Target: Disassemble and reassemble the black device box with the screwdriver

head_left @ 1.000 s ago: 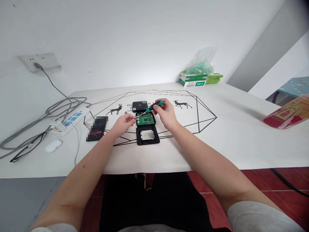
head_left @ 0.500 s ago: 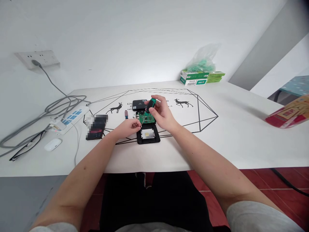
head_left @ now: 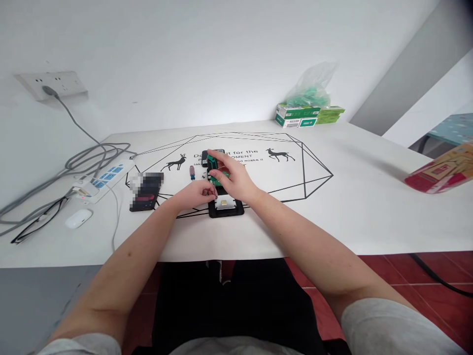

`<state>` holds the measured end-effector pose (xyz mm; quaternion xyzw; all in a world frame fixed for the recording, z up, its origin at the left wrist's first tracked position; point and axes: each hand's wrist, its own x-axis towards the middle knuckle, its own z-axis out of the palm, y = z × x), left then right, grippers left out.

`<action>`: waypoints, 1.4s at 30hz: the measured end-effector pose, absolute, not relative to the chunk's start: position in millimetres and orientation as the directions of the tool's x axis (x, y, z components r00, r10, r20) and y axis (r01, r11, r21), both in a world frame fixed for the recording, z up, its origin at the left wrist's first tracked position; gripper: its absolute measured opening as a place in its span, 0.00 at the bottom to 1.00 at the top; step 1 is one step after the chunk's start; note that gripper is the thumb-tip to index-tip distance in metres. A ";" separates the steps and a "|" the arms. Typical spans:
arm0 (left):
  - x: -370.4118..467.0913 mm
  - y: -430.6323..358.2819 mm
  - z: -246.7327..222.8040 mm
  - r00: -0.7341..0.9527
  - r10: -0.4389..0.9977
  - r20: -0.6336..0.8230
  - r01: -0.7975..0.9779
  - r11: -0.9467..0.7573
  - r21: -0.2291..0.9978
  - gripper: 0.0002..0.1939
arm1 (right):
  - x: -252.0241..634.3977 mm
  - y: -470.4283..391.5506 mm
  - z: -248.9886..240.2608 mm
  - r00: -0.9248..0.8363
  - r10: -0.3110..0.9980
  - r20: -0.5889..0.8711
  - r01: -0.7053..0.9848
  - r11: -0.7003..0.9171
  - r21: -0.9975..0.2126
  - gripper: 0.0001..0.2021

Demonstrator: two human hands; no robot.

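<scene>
White desk mat (head_left: 354, 217), printed with line figures, two deer and lettering, against a pale wall (head_left: 177, 64); head view only. Right hand (head_left: 233, 178): grasping the green-and-black screwdriver (head_left: 212, 163), handle up, shaft angled down towards the left fingertips. Left hand (head_left: 195, 194): fingers curled in at the shaft's lower end, beside the black tray with a metal plate (head_left: 225, 213); whether they pinch anything small, cannot tell. Green circuit board (head_left: 224, 177): beneath the right hand, mostly covered, between the tray and a black cover (head_left: 219, 151) on its far side. Small screwdriver (head_left: 192, 172) lies left of the board (tiny dark bits near it, too small to identify). Further left: phone (head_left: 148, 191), its picture partly pixelated; white case (head_left: 79, 218); glasses (head_left: 40, 220); power strip (head_left: 108, 181) with grey cable. Far side: green-and-white boxes (head_left: 297, 116) under a clear bag (head_left: 312, 88). Right edge: red-and-yellow package (head_left: 439, 170).
</scene>
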<state>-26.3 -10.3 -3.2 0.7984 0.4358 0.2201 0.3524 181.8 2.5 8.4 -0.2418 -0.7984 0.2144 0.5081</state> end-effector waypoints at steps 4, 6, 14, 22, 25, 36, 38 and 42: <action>-26.0 -10.7 -2.2 0.521 0.852 0.046 0.545 -0.374 0.750 0.06 | 178.4 2.9 5.9 -0.343 0.603 0.720 0.166 0.794 -0.585 0.25; -26.0 -10.9 -1.8 0.527 0.849 0.042 0.546 -0.376 0.749 0.05 | 176.4 4.2 3.6 -0.315 0.607 0.730 0.166 0.792 -0.587 0.24; -25.4 -12.2 -0.2 0.531 0.847 0.028 0.534 -0.360 0.765 0.04 | 167.2 10.3 -7.5 -0.140 0.667 0.732 0.163 0.744 -0.648 0.24; -26.8 -10.9 -4.3 0.537 0.843 0.020 0.545 -0.365 0.754 0.05 | 161.5 5.2 -10.9 -0.140 0.742 0.656 0.041 0.666 -0.745 0.25; -27.8 -10.3 -5.4 0.536 0.844 0.026 0.562 -0.380 0.735 0.05 | 163.2 0.1 -7.6 -0.203 0.731 0.652 -0.015 0.663 -0.748 0.25; -46.3 -8.9 -5.8 0.552 0.800 0.234 0.650 -0.589 0.480 0.21 | 175.3 -3.4 5.8 -0.184 0.605 0.775 0.142 0.796 -0.588 0.16; -46.8 -7.8 -7.6 0.573 0.789 0.222 0.647 -0.601 0.469 0.24 | 175.9 -1.7 4.7 -0.154 0.600 0.785 0.170 0.798 -0.578 0.16; -47.6 -5.4 -9.8 0.583 0.794 0.174 0.658 -0.587 0.472 0.31 | 179.6 -1.2 4.5 -0.144 0.630 0.763 0.141 0.777 -0.614 0.15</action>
